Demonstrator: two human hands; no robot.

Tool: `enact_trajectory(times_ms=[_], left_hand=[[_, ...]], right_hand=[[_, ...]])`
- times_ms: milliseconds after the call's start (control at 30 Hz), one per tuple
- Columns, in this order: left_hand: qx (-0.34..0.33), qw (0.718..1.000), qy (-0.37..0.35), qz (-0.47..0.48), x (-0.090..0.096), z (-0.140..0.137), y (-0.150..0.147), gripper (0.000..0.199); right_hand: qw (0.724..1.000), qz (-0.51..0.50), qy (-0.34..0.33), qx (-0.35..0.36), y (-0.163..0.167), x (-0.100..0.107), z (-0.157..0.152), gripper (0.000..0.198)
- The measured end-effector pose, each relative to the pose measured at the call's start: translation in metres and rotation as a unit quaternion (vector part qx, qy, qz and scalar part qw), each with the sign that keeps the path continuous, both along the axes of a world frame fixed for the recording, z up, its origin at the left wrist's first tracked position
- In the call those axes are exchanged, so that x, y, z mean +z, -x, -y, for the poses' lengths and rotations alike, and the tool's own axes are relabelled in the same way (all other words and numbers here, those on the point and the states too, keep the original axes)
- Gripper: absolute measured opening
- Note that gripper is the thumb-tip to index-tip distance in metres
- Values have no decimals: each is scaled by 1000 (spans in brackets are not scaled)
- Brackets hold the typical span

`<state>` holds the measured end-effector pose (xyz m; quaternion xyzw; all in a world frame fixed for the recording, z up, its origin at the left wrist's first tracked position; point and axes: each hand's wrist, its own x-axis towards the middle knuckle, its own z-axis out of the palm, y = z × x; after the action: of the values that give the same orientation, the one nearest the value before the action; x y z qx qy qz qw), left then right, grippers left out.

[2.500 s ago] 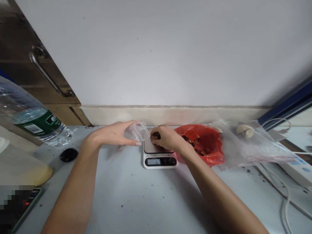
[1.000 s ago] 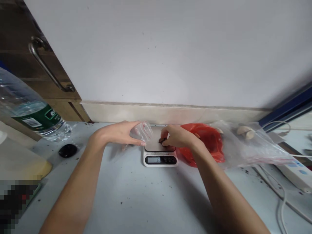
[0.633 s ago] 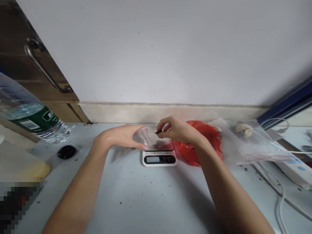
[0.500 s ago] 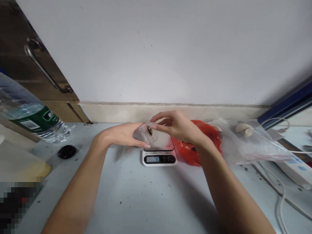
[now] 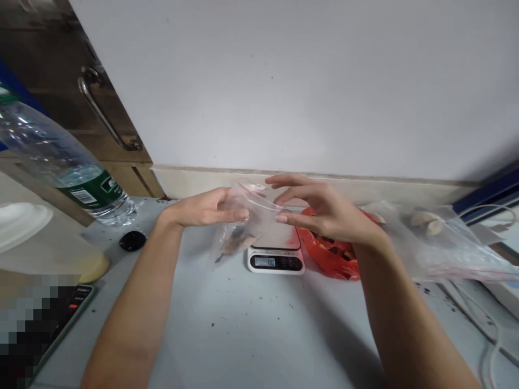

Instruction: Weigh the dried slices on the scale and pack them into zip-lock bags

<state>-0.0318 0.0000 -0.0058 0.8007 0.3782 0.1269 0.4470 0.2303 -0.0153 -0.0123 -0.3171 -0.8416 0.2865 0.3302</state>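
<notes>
My left hand (image 5: 208,208) is closed on a clear zip-lock bag (image 5: 259,208), thumb in front. Brownish and dark pieces (image 5: 239,241) lie in the bag's lower part, which hangs left of a small white digital scale (image 5: 276,263). The scale's display reads 0.0. Just right of the bag's mouth, my right hand (image 5: 320,210) has its fingers spread with nothing visible between them. Beyond that hand, partly behind its wrist, a red plastic bag (image 5: 330,259) holds light and dark pieces.
A larger clear bag (image 5: 454,254) with pale pieces lies on the right, above white cables (image 5: 492,335). On the left are a water bottle (image 5: 91,189), a black round object (image 5: 132,241), a whitish jug (image 5: 52,243) and a partly pixelated phone-like device (image 5: 77,302). Dark crumbs dot the table (image 5: 227,346).
The zip-lock bag has turned so its opening points right and its contents hang lower left. My right fingers have come away from it. The display went from a nonzero reading to 0.0.
</notes>
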Motion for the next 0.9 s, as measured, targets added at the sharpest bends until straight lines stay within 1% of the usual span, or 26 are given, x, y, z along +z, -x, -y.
enact_trajectory(times_ms=[67, 167, 233, 333, 400, 467, 600, 667, 767, 900], left_hand=[[-7, 1000, 11, 17, 0, 0, 0, 102], [24, 999, 2, 38, -2, 0, -2, 101], [51, 998, -12, 39, -3, 0, -3, 95], [73, 996, -28, 49, -3, 0, -6, 81], [90, 992, -43, 74, -3, 1, -8, 73], [104, 987, -67, 99, -2, 2, -10, 64], [140, 971, -123, 148, 0, 3, -11, 35], [137, 969, -134, 155, 1, 5, -12, 25], [117, 970, -150, 152, 5, 8, -14, 17], [123, 959, -206, 153, 8, 12, -17, 16]], right_hand=[[999, -19, -15, -20, 3, -1, 1, 19], [995, -73, -14, -60, 8, -3, 3, 31], [990, -93, -23, -99, 10, -3, 4, 36], [981, -92, -62, -159, 11, -4, 3, 38], [978, -90, -68, -176, 10, -4, 3, 40], [979, -82, -55, -177, 10, -3, 2, 41], [982, -50, -30, -179, 8, 2, 2, 44], [983, -53, -25, -173, 7, 4, 3, 46], [986, -64, -18, -152, 7, 6, 4, 46], [988, -60, -8, -139, 5, 7, 4, 45]])
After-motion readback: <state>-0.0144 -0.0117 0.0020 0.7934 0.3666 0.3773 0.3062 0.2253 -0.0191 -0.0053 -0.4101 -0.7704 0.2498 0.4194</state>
